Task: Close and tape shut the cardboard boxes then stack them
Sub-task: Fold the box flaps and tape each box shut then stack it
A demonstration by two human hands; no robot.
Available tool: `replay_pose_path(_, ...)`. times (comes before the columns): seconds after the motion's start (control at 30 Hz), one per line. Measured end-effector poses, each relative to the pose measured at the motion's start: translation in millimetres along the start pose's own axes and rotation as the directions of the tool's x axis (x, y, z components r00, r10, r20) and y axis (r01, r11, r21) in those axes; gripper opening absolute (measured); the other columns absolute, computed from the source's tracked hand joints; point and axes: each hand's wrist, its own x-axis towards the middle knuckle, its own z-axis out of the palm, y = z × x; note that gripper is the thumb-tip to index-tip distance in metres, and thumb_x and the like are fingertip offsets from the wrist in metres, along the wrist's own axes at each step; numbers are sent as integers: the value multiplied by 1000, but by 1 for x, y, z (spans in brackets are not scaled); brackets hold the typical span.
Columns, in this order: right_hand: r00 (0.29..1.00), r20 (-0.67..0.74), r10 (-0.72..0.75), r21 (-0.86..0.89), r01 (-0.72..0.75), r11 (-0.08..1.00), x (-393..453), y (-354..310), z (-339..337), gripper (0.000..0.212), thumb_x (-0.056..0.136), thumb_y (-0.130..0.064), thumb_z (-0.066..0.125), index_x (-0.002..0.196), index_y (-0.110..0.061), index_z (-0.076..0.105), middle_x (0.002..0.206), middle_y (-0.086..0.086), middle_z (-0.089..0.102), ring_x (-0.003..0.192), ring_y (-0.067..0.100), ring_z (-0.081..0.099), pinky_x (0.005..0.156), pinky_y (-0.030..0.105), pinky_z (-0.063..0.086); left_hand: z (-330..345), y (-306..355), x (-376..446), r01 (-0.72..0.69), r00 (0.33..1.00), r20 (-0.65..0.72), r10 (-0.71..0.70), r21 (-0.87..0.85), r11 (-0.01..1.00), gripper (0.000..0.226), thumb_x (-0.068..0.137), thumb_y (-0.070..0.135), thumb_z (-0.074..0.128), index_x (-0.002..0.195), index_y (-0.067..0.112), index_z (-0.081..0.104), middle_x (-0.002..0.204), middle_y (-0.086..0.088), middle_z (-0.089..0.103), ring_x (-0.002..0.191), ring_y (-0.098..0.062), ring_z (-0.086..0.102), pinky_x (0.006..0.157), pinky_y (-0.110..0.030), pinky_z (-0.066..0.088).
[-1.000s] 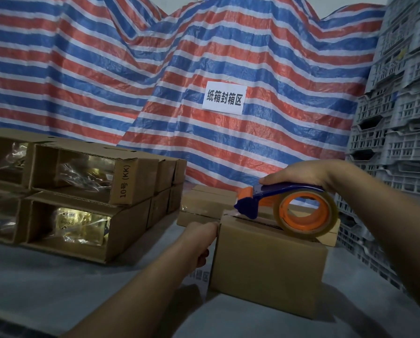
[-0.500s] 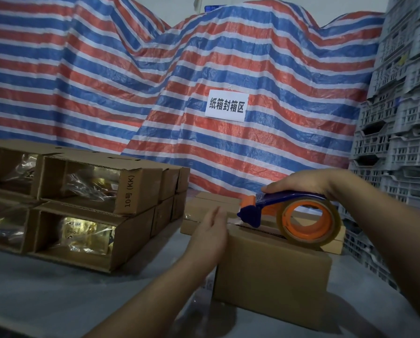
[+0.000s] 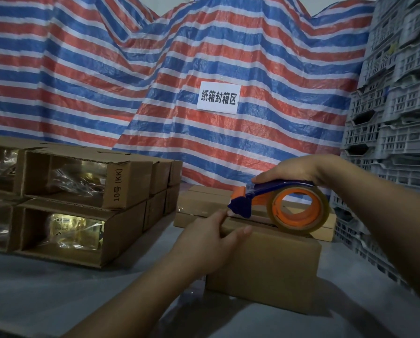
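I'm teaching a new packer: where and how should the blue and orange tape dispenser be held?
Grip the blue and orange tape dispenser by its blue top bar, coming from above, as the right hand does: the bar arches over the upright tape roll, leaving the cutter end free toward the left hand.

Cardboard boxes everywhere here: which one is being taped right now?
The closed box nearest the camera, with the tape dispenser on top. The stacked boxes at left lie with open ends showing plastic-wrapped contents, untouched.
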Motion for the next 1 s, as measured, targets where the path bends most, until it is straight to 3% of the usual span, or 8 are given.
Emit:
replay_pose_path(0.3,998,28,59,-82,-57,995,-9,17,-18,46,99,-57,48,104,-15,67,70,-2,68,56,8,61,57,17,51,4,-1,2,-17,1000,-10,18,148,989,75,80,86,31,142,44,33,120,9,62,91,-5,51,72,-26,45)
replay_pose_path(0.43,990,50,130,-15,-129,991,-34,61,-40,42,91,-59,56,101,-20,71,72,2,68,56,11,62,56,22,52,6,-4,5,-32,999,-37,38,148,988,76,80,84,33,143,42,36,125,7,61,104,-10,57,77,-28,46)
replay_pose_path(0.57,981,-15,196,-19,-196,980,-43,103,-39,74,70,-72,66,110,-10,67,77,7,68,58,16,60,60,26,51,3,-3,5,-55,997,-37,61,167,984,81,79,85,33,146,39,36,130,7,60,103,-8,55,79,-27,46)
replay_pose_path(0.67,977,-77,199,-26,-201,979,-41,112,-33,85,60,-78,68,108,-8,69,76,7,70,57,16,62,61,25,52,-7,3,6,-71,997,16,69,210,975,76,79,85,34,137,36,46,120,9,62,95,-3,55,80,-27,51)
replay_pose_path(0.77,980,-105,168,-22,-171,985,-41,114,-31,79,61,-77,66,106,-12,68,78,5,73,63,15,66,70,29,54,-19,18,13,-121,992,83,96,398,909,71,76,89,28,110,34,56,102,11,62,86,-5,56,72,-28,51)
replay_pose_path(0.83,983,-103,151,-4,-152,988,-42,114,-29,73,63,-74,65,105,-14,66,76,3,73,62,14,67,68,28,54,-20,34,20,-163,986,109,124,517,840,67,77,90,26,101,35,56,104,8,61,90,-8,56,74,-28,48)
replay_pose_path(0.93,985,-97,145,29,-143,989,-44,115,-28,63,70,-70,64,101,-16,66,71,-1,73,58,12,67,63,25,53,-8,54,29,-248,969,169,182,601,760,83,79,89,25,124,25,55,129,-3,57,116,-20,53,96,-40,43)
replay_pose_path(1.0,988,-81,130,10,-130,992,-44,116,-27,52,74,-71,61,91,-24,73,72,0,73,59,12,66,65,25,54,5,60,29,-294,952,231,200,518,803,76,82,85,30,124,26,53,128,-2,57,113,-17,54,91,-38,44)
